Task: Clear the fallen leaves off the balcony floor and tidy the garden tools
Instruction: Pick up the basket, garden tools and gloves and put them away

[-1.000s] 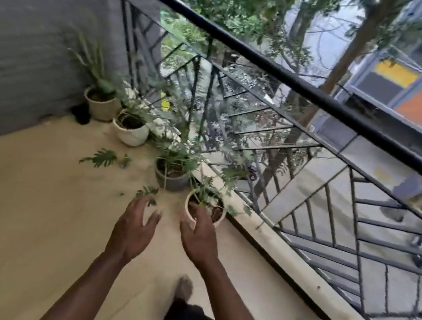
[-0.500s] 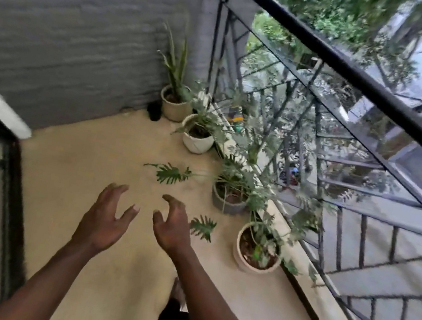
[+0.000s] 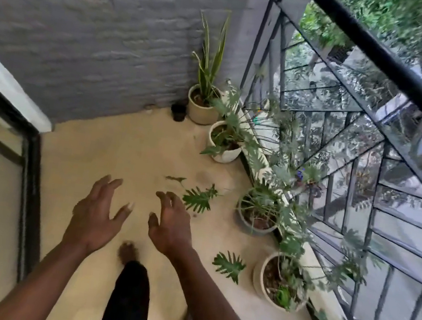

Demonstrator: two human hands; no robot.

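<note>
Reaching out over the balcony floor (image 3: pixel 123 146) right now, so I'm reading this as the leaf-picking step just getting going, with nothing gathered yet. Both hands are hovering above the floor and holding nothing. The left hand (image 3: pixel 96 213) is spread wide with the fingers fairly straight. The right hand (image 3: pixel 171 222) is open too, but its fingers are curling down a bit, kind of claw-like.

The big leaf (image 3: pixel 198 199) is lying flat on the floor just past the right fingertips, not touching them as far as I can tell. A second leaf (image 3: pixel 229 266) is sitting nearer the railing edge, just beside the closest pot (image 3: pixel 258 280). A small thin leaf (image 3: pixel 175 179) is lying a bit further toward the far corner.

All three are looking fresh green, deeply lobed, flat and light, so I'm guessing they'll be lifting easily with a pinch on the stem or a scoop under the blade. The next move is probably calling for bending lower and closing fingers on the big leaf first. Garden tools aren't showing anywhere in this view, so that part is looking undone.
</note>
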